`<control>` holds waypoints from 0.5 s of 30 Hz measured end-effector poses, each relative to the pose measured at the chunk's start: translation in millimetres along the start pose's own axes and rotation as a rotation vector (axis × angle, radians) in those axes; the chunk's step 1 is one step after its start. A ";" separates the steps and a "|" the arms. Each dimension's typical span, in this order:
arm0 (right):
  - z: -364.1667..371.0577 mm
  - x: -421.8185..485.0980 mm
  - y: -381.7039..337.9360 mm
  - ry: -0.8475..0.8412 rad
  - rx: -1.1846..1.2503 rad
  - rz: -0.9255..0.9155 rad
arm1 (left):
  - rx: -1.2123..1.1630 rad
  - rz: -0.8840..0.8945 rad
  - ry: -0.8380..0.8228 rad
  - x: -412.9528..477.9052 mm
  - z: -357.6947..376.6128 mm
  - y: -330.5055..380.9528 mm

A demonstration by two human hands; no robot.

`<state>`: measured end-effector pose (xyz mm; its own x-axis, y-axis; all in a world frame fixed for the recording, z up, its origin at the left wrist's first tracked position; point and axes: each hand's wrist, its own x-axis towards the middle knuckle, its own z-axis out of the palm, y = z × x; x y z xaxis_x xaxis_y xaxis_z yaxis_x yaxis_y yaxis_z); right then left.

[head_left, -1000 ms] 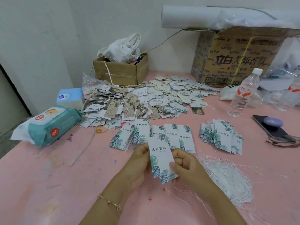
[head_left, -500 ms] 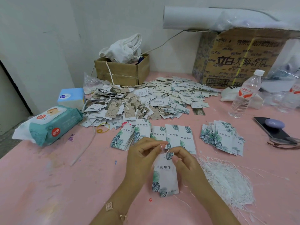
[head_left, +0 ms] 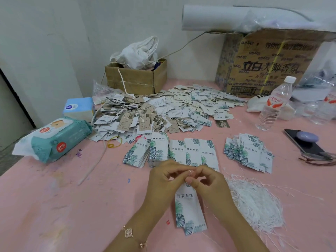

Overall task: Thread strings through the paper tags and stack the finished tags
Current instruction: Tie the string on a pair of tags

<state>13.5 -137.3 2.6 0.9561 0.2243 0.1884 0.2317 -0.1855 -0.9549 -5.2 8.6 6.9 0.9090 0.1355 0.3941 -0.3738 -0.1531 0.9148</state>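
Looking down through the head view, we find both hands meeting low in the centre of the frame, above a pink bench [head_left: 54, 206]. The left hand [head_left: 163, 180] and the right hand [head_left: 209, 182] have their fingers curled inward. Their fingertips pinch together at the top edge of a white rectangular paper tag printed with green leaves [head_left: 189, 210]. The tag hangs down from the fingers toward the lower edge of the frame, its printed face toward us. We cannot tell whether a string sits between the fingertips. A gold bracelet [head_left: 131, 233] circles the left wrist.

Just right of the hands lies a loose tangle of white strings [head_left: 254, 202]. Above the hands, several short stacks of matching leaf-print tags [head_left: 192, 151] lie side by side. Further right is a fanned pile of the same tags [head_left: 251, 155], with white strings showing at its upper edge. A broad heap of mixed small tags [head_left: 163, 110] fills the middle of the frame.

At the left we see a teal pack of wet wipes [head_left: 54, 139] and a pale blue tissue pack [head_left: 78, 108]. A small open cardboard box [head_left: 134, 79] stands above the heap. On the right are a large printed cardboard carton [head_left: 269, 64], a clear plastic water bottle [head_left: 272, 106] and a black phone [head_left: 305, 144].
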 end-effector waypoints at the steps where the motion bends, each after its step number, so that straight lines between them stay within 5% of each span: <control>1: 0.3 0.6 0.2 -0.011 0.028 0.001 | 0.009 0.000 0.014 0.6 -0.6 -0.2; 8: -4.5 2.4 1.4 0.014 0.326 -0.043 | 0.075 -0.045 0.101 3.1 -2.7 -4.3; 15: -1.2 2.0 6.1 0.008 0.288 -0.025 | 0.021 -0.178 0.047 7.3 -4.2 -7.6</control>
<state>17.0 -139.2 -2.6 0.9524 0.2176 0.2134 0.1960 0.0992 -0.9756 3.5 14.8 3.2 0.9508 0.2076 0.2301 -0.2033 -0.1424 0.9687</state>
